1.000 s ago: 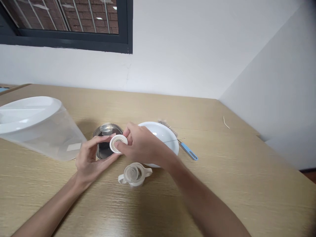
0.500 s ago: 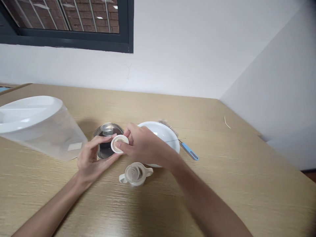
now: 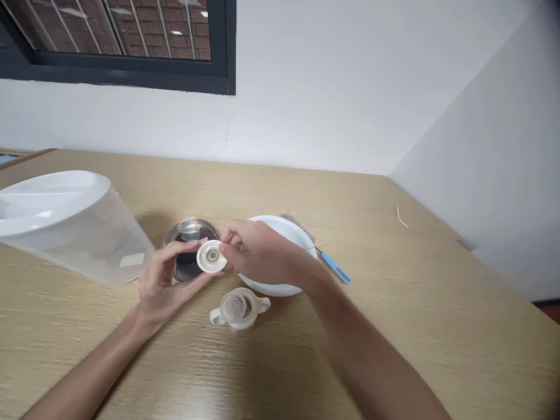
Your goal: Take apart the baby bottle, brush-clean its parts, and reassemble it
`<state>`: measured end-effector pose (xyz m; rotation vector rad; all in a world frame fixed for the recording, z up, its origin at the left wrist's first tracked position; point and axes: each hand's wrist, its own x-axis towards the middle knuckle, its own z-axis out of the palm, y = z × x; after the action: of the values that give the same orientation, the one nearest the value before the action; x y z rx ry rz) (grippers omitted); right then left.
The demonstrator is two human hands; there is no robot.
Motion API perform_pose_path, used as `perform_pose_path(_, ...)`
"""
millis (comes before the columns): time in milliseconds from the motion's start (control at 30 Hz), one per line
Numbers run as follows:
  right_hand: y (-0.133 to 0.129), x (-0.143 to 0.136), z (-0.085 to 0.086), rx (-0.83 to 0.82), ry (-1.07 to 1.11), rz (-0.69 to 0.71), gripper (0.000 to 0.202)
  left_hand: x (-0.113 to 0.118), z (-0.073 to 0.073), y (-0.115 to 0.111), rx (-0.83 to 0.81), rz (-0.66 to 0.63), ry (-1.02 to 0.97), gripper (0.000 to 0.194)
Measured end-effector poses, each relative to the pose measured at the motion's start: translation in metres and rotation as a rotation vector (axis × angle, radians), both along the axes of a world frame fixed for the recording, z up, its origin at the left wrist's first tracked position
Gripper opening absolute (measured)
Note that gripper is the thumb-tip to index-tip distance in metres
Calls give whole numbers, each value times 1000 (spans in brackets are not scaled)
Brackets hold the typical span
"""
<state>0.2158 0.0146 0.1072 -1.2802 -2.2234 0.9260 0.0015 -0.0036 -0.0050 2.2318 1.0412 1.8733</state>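
Note:
A small round white disc (image 3: 212, 256) with a dark centre hangs above the wooden table (image 3: 394, 303). My left hand (image 3: 164, 280) pinches its left rim and my right hand (image 3: 256, 254) grips its right edge with the fingertips. Just below the hands on the table stands a translucent cup lid with two handles (image 3: 239, 308). Behind the disc sits a steel cup (image 3: 189, 245) with a clear piece lying on it. A white bowl (image 3: 289, 251) lies partly hidden behind my right hand.
A large clear plastic container with a white lid (image 3: 65, 224) lies tilted at the left. A brush with a blue handle (image 3: 332, 268) lies behind the bowl. A thin pale sliver (image 3: 400, 216) rests near the right wall. White walls bound the table at back and right.
My right fingers have shifted off the disc's face to its right edge, and the disc has turned so its dark centre faces me. My left hand has held still.

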Motion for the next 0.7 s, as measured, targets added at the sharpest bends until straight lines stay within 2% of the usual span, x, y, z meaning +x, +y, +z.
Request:
perform_pose_path(100, 2, 3, 0, -48, 2, 104, 12, -1, 0, 1, -1, -10, -1, 74)
perform_pose_path(300, 3, 4, 1, -88, 49, 111, 6, 1, 7, 2, 2, -57, -7, 72)
perform_pose_path(433, 3, 4, 5, -118, 160, 59, 29, 6, 12, -3, -17, -129, -97, 71)
perform_pose_path(500, 1, 2, 7, -102, 202, 80, 40, 8, 14, -6, -21, -146, -147, 68)
perform_pose_path(700, -7, -7, 11, -178, 252, 234, 43, 7, 17, -16, 6, -141, -178, 64)
